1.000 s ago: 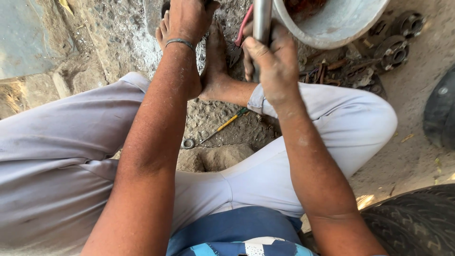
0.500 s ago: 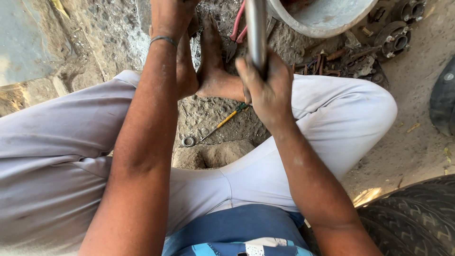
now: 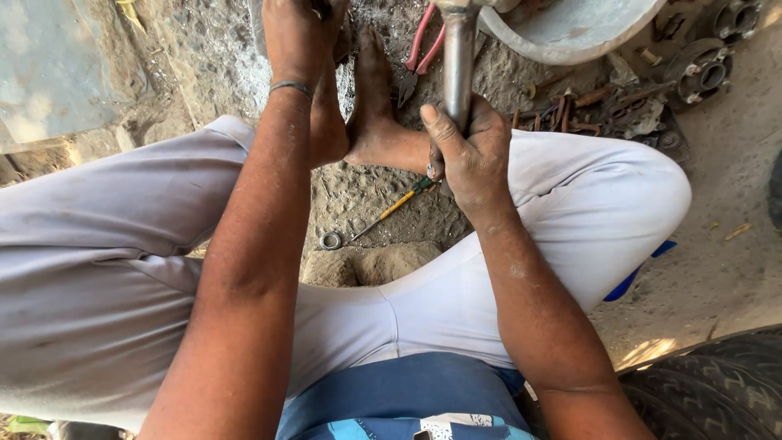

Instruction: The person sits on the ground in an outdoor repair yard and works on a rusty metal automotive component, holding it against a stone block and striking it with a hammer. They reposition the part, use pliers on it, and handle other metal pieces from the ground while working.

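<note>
Two hands at work: we keep our right hand (image 3: 468, 151) clenched low on the steel pipe (image 3: 459, 61), while our left hand (image 3: 297, 37), just beside it, braces something unseen.

We're looking at an outdoor roadside repair shop, the kind that fixes vehicles right on the dirt ground (image 3: 366, 195). There's a worn tyre (image 3: 709, 391) bottom right, greasy wheel hubs (image 3: 700, 73) and a heap of rusty bolts and scrap (image 3: 586, 110) up top, red-handled pliers (image 3: 419, 57) and a yellow screwdriver (image 3: 391, 208) lying in the dust, plus a loose metal ring (image 3: 331, 240). Everything sits straight on the floor.
</note>
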`<action>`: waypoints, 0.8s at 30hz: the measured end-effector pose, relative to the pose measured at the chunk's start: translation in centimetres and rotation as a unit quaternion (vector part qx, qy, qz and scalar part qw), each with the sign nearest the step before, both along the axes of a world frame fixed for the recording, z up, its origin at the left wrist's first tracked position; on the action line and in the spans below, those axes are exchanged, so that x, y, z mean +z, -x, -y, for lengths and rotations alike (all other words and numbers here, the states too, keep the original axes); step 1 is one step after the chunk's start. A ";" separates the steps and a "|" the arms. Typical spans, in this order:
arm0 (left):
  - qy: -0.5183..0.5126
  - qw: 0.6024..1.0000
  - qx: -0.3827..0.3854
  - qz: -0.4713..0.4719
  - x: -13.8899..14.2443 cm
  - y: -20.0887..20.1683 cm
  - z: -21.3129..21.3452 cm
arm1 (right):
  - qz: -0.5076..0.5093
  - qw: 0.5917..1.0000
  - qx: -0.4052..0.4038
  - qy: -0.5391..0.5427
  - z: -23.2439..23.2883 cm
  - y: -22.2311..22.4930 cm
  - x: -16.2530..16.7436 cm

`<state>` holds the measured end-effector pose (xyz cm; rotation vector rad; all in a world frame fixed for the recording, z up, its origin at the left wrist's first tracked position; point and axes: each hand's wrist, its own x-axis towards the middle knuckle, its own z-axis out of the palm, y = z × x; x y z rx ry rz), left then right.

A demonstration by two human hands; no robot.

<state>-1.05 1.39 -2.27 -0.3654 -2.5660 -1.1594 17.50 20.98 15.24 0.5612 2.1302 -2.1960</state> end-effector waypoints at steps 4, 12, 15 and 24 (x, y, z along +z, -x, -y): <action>-0.003 0.999 -0.019 0.035 -0.5 -0.6 0.0 | 0.011 1.000 -0.015 0.000 -0.3 0.2 0.0; 0.021 0.997 0.000 0.075 -1.5 -0.6 -0.3 | -0.007 1.000 0.006 0.007 -0.4 0.1 -0.2; 0.038 0.999 -0.002 0.025 -1.6 -0.7 -0.2 | -0.025 0.999 0.020 -0.013 -0.5 0.2 -0.6; 0.050 0.995 -0.050 0.076 -1.7 -0.6 -0.8 | -0.081 0.987 0.048 -0.129 -0.3 -0.1 -2.0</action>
